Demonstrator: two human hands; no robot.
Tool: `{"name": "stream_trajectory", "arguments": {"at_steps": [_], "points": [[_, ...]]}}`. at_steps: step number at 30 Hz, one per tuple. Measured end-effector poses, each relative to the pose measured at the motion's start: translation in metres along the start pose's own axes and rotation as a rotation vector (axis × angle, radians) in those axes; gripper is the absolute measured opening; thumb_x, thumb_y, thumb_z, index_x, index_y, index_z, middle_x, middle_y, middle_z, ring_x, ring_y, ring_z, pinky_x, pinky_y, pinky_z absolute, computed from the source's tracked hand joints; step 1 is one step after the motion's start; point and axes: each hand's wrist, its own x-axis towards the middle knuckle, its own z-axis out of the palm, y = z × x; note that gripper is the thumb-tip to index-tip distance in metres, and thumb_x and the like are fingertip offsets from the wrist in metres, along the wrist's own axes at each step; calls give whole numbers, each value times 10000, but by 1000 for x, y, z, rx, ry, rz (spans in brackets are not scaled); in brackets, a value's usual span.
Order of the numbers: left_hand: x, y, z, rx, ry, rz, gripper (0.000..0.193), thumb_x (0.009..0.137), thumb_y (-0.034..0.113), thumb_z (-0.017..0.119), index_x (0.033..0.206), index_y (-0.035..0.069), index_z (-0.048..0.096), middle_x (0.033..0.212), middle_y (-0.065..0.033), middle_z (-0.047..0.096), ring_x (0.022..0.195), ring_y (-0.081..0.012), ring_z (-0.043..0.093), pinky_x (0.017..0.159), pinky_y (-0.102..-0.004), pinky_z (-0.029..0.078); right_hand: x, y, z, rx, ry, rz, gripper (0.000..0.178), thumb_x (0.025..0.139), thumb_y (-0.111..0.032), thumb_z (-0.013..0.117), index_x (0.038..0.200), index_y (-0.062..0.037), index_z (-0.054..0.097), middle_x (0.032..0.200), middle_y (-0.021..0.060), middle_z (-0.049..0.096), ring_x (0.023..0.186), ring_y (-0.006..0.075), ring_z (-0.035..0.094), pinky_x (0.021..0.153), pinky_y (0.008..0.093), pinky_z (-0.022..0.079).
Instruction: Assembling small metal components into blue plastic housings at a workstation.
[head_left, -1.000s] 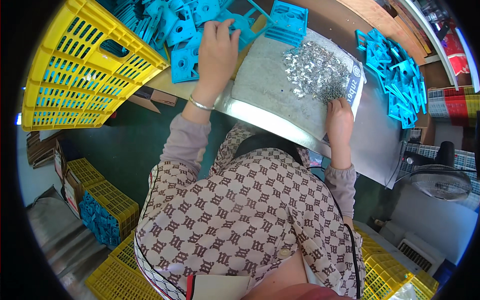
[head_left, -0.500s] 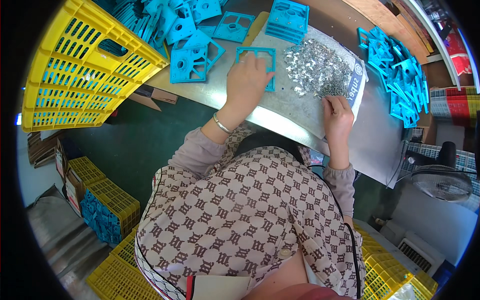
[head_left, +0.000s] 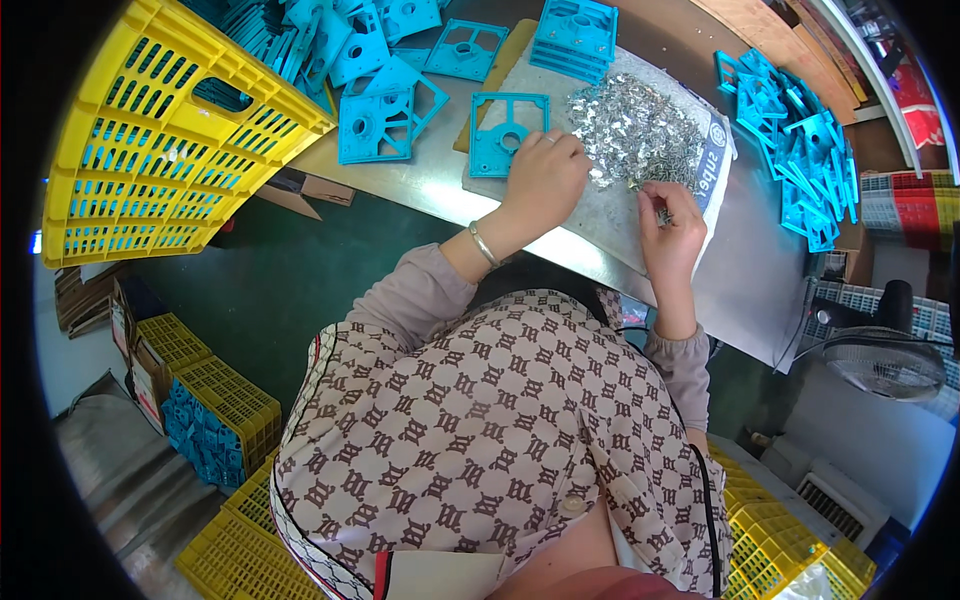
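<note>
A square blue plastic frame (head_left: pixel 488 158) with a round hub lies flat on the pale sheet (head_left: pixel 610 222) on the bench. Just right of it, my left hand (head_left: pixel 548 185) has its fingers curled together at the left edge of a heap of small shiny metal clips (head_left: pixel 612 125); whatever its fingertips hold is hidden. At the heap's near side, beside a patch of small screws (head_left: pixel 677 172), my right hand (head_left: pixel 672 232) pinches thumb and forefinger together. What it holds is too small to name.
Stacked blue frames (head_left: pixel 572 40) stand behind the heap. More blue frames (head_left: pixel 375 125) lie at left beside a tilted yellow crate (head_left: pixel 180 150). Another blue pile (head_left: pixel 790 140) is at the bench's right. A fan (head_left: pixel 885 360) stands at lower right.
My left hand has moved right, off the blue frame and over to the clips, uncovering the frame. My right hand has stayed by the screws, its fingers shifting slightly.
</note>
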Motion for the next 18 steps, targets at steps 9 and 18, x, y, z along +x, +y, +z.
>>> {"name": "stream_trajectory", "arguments": {"at_steps": [9, 18], "points": [[4, 24, -45, -888, -222, -421, 178, 897, 105, 705, 1046, 22, 754, 1011, -88, 744, 849, -189, 700, 725, -286, 537, 1, -17, 4, 648, -24, 391, 376, 834, 73, 744, 1154, 19, 555, 957, 123, 748, 900, 132, 694, 791, 248, 559], [4, 26, -48, -1053, -241, -451, 222, 895, 86, 710, 1102, 9, 729, 991, -89, 742, 887, -144, 696, 804, -284, 550, 1, -17, -2, 818, -70, 422, 365, 833, 95, 733, 1144, 17, 559, 958, 128, 748, 903, 136, 698, 807, 249, 555]]}}
